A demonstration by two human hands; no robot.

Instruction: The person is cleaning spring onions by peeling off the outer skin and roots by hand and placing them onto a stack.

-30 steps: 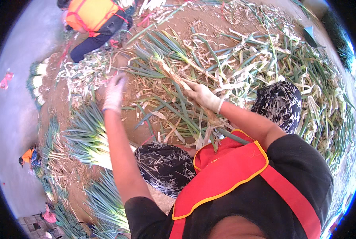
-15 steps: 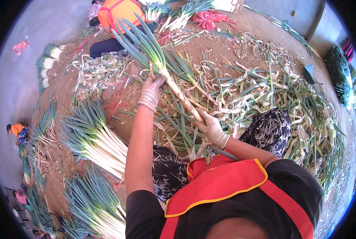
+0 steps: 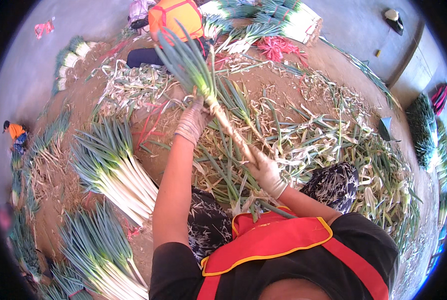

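Brown earth floor (image 3: 248, 79) spreads around the seated person, and across its right side sprawls a broad litter of stripped leaves (image 3: 373, 165), whose bulk suggests that plenty of peeling is already done. To the person's left lie a nearer pile of long green onions (image 3: 126, 180) and, below it in the view, a second pile (image 3: 96, 250); both show clean white shafts laid roughly parallel, so these look finished. Farther left, a row of tan-stemmed green onions (image 3: 46, 160) appears to be unpeeled and left to do, though detail there is small. A co-worker in an orange vest (image 3: 181, 22) sits beyond the litter. In front of the person, raised above the leaf scraps and between the two gloved hands, is a single green onion (image 3: 214, 106); its shaft shows brownish, papery skin rather than bare white, so its own peeling seems barely begun. Its long axis runs diagonally, the green leaf tips pointing away and to the person's left, the root end pointing back and to the right, toward the body. The left hand (image 3: 194, 120) has its grip closed around the neck, just below where the leaves fan out; the right hand (image 3: 264, 170) has its grip pinching the lower shaft, hiding the root tip.
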